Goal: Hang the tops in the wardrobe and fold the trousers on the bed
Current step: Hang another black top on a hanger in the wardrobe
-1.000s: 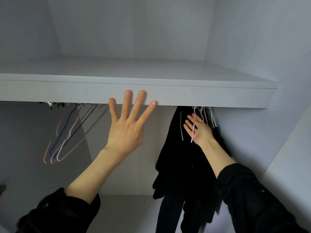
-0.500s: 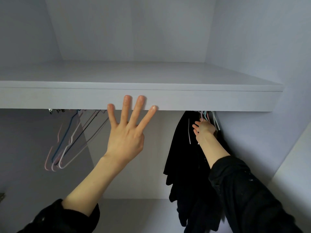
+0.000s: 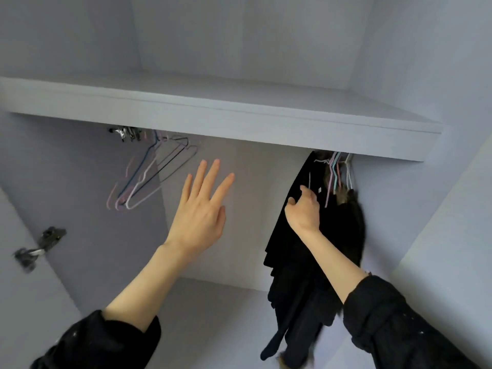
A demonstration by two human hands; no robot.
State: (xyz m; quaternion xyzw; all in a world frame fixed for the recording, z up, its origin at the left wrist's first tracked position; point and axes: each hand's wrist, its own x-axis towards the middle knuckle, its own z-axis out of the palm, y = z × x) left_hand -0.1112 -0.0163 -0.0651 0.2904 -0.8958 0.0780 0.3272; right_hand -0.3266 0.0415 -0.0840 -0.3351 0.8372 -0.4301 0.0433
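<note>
Wardrobe (image 3: 266, 209) interior, seen from the head view, looking up under the shelf (image 3: 239, 126). Black tops (image 3: 292, 275) hanging in a bunch at the right end, below the shelf's underside, on pale hangers (image 3: 336, 171) crowded against the right wall. Right hand (image 3: 303, 211) raised against the upper part of the tops, fingers curled with their tips at the fabric; cannot tell whether cloth is actually gripped. Left hand (image 3: 199, 211) held up mid-wardrobe, apart from the shelf edge, fingers straight and spread, holding nothing. Empty hangers (image 3: 149, 177) dangling tilted at the left end under the shelf. Hinge (image 3: 40, 246) on the left door, blurred. Black sleeves on both arms. Trousers and bed out of view.
</note>
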